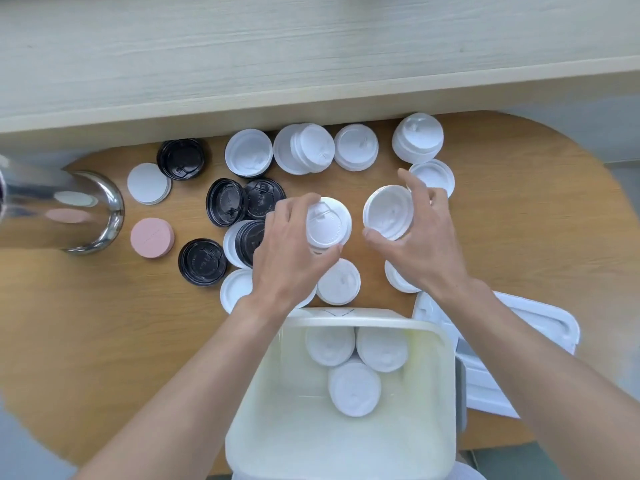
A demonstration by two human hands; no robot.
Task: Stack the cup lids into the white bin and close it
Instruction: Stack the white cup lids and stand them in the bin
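White bin (446, 393) sits open at the counter's (104, 341) near edge, 3 white lids (354, 389) lying flat on its floor. Bin cover (540, 327) lies off, just right of the bin. Left hand (291, 251) grips a white lid stack (329, 223) by the rim, fingers curled round it. Right hand (426, 237) pinches a single white lid (389, 212), tilted, between thumb and fingers. Loose white and black lids (227, 201) spread toward the far edge. Pink disc (151, 237) and steel container (86, 213) at the left end.
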